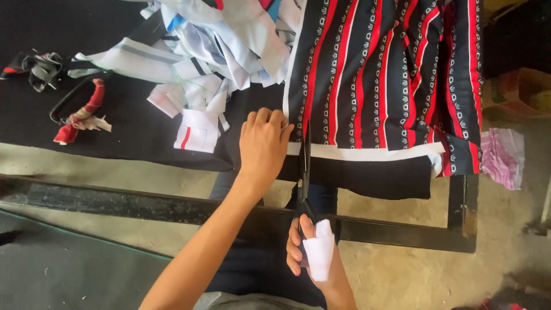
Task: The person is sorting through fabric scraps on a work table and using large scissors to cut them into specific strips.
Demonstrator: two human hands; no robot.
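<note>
Two bare hands are working at the near edge of a black cloth-covered table. A soft woven fabric, black with red and white lengthwise stripes and rows of small white motifs, is lying flat on the right half of the table, its white hem band running along the near edge. The left hand is pressing flat on the fabric's left corner, fingers together and slightly bent, holding nothing. The right hand, below the table edge, is curled shut around the handles of dark scissors, with a scrap of white cloth wrapped over the grip. The slim blades are pointing up into the fabric's hem, just right of the left hand's fingers. A loose heap of pale blue and white offcuts is crowding the table's middle, touching the striped fabric's left side. A second pair of scissors with red-wrapped handles is lying well apart at left. Bare concrete floor is showing beneath the dark frame.
</note>
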